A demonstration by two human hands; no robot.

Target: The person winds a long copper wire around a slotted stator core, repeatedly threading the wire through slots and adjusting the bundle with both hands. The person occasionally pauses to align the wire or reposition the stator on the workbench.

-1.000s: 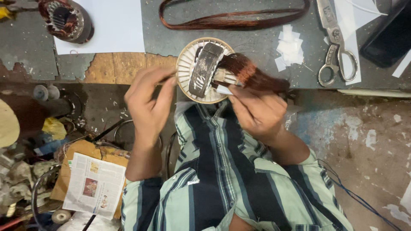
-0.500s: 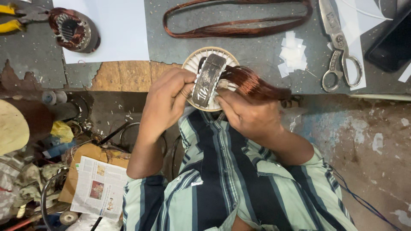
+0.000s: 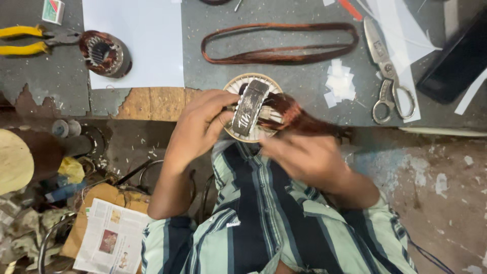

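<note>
A round motor stator with white slot paper and a dark metal core is held at the bench's front edge. My left hand grips its left side, thumb and fingers on the core. A bundle of copper winding wire trails from the stator to the right. My right hand, blurred with motion, is just below the stator and the copper bundle; whether it grips the wire is unclear.
On the grey bench lie a long copper wire loop, scissors, white paper scraps, a white sheet, a second wound stator and yellow-handled pliers. A dark flat device sits far right.
The view has shifted so the bench sits lower in frame. My left hand closed onto the stator's side. My right hand slid down and right, now blurred.
</note>
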